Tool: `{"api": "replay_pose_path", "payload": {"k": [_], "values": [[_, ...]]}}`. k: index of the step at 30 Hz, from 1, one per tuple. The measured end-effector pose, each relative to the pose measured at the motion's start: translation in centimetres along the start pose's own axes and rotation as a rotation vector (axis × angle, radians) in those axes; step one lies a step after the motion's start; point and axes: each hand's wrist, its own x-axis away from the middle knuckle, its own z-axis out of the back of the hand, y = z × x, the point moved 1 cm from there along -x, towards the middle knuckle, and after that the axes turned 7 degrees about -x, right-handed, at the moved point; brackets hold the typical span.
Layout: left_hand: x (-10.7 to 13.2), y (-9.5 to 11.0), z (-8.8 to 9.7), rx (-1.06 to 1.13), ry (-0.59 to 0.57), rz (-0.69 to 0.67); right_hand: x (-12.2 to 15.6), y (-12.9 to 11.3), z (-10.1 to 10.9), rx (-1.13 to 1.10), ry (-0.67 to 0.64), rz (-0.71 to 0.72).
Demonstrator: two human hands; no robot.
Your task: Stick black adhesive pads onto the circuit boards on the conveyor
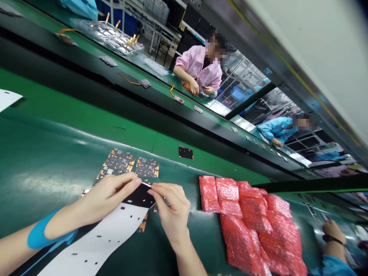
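A long white backing sheet [106, 237] with small dark cut-outs hangs down toward the lower left, and a black adhesive film [139, 196] lies across its upper end. My left hand [110, 197] is closed at the film's top left edge, thumb and fingers pressed together. Pinched in my right hand [172, 209] is the top right corner of the same sheet. Whether the film is parting from the backing there, I cannot tell. Printed circuit boards [119, 161] with black and orange areas lie under and behind my hands. Another board [147, 168] is just beyond the film.
Red bubble-wrap packs [244, 226] are piled on the right. A dark board [185, 152] lies on the green strip beyond the mat. Small parts ride a black conveyor belt [161, 101]. A co-worker in pink [198, 65] sits across; another person's hand [333, 232] is at far right.
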Motion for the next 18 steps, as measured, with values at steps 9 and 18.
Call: {"api": "replay_pose_path", "payload": {"k": [9,18], "values": [[-2.0,-1.9,-0.5,0.077,-0.008,0.259,1.5,-2.7,0.9,0.198,-0.014,0.301],[-1.1,-2.4,-1.1,0.227,-0.596,0.183,4.5,-0.1,-0.3,-0.654,0.687,-0.644]]}}
